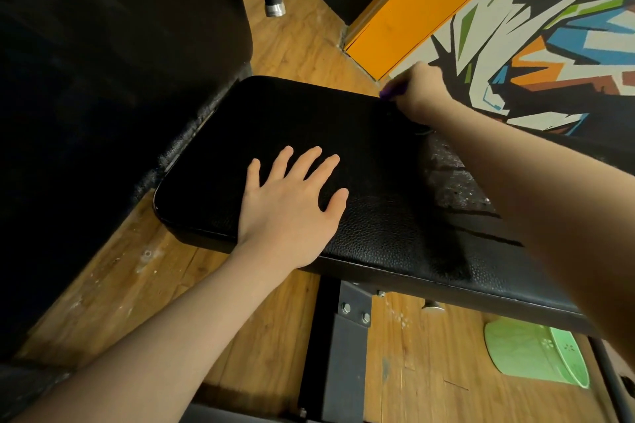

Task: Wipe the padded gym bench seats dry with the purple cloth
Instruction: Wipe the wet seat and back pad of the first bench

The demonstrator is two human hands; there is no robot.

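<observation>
The purple cloth [392, 92] shows only as a small bunched sliver at the far right edge of the black padded bench seat [360, 154], mostly hidden under the right hand [421, 93]. That hand is curled down over the cloth, grasping it against the seat's far rim, with the knuckles turned toward the wall and the forearm stretched out from the near right across the pad. The left hand [292, 206] lies flat on the near middle of the seat, palm down, fingers straight and spread, holding nothing; its arm comes in from the near left. The seat's leather grain shows near the stitched front edge. A grey metal frame [347, 336] with bolts stands under the seat on the wooden floor [130, 285]. A green plastic item [536, 350] lies on the floor at the near right. Beyond the seat, an orange panel [412, 7] meets a painted mural wall [549, 45] at far right, and another black pad [103, 45] fills the left.
</observation>
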